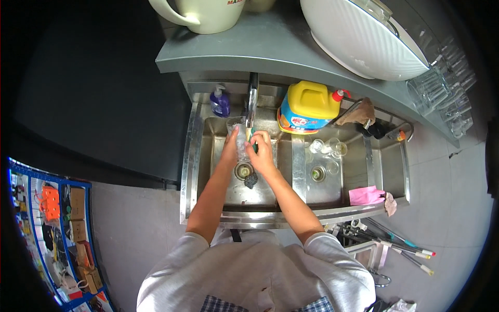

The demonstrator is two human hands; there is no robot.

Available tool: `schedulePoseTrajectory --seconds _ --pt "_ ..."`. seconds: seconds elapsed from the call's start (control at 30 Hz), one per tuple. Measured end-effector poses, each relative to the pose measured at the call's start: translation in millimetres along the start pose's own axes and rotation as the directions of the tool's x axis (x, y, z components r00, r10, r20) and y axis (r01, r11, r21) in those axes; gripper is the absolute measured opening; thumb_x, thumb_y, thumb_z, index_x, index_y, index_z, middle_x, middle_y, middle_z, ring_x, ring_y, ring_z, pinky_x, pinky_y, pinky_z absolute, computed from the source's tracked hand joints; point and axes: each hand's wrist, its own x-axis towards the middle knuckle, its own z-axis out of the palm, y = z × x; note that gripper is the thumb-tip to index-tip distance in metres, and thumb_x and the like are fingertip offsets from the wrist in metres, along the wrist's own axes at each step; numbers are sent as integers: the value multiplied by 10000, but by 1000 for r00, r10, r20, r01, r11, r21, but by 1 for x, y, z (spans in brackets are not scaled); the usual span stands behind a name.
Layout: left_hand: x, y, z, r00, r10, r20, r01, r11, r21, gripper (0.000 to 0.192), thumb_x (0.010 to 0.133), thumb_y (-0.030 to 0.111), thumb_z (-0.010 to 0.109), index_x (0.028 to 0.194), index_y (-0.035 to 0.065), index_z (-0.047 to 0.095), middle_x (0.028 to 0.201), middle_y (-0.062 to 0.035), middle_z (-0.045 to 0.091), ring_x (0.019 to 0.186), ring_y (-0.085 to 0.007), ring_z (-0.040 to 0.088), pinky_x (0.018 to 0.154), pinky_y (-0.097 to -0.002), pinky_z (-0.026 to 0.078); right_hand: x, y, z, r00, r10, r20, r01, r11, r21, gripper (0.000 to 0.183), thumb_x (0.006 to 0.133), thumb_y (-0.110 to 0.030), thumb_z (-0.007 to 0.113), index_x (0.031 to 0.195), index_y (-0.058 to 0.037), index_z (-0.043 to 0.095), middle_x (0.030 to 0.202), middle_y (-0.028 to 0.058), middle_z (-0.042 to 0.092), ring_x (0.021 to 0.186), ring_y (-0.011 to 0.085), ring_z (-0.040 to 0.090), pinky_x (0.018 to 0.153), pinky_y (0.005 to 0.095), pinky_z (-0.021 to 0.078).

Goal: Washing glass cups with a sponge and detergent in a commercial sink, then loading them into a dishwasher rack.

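Under the chrome faucet [252,99], over the left basin of the stainless steel sink [188,171], my left hand [230,145] holds a clear drinking glass [241,150] from its left side. To the right of the glass, my right hand [261,152] grips a green and yellowish sponge [253,140] close against it; the fingers partly hide the sponge. A dark scouring pad [250,180] lies beside the drain [244,171] below the hands. Several clear glasses [337,148] are in the middle basin.
Behind the basins stand a purple pump bottle [220,103] and a yellow detergent jug [312,101]. A grey shelf [249,46] overhangs the back, bearing a mug [212,15], a white bowl [362,39] and glass mugs [429,89]. Pink gloves [365,195] hang at the front right.
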Motion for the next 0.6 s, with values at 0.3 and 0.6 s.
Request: schedulePoseTrajectory --seconds 0.3,0.6 --pt "-26 6 38 978 -169 -125 182 978 104 540 864 549 553 1230 153 520 1042 -61 597 896 -174 593 704 -294 487 27 32 3 987 87 134 -92 995 31 595 881 -179 527 1367 37 259 1421 294 259 1324 434 273 1101 453 224" --pt "-26 16 38 988 10 -154 26 974 227 619 813 645 549 1154 129 562 988 -48 630 801 -167 587 689 -291 460 8 23 3 928 196 317 -234 968 86 656 928 -158 461 1453 33 117 1500 276 147 1396 424 145 1142 437 148"
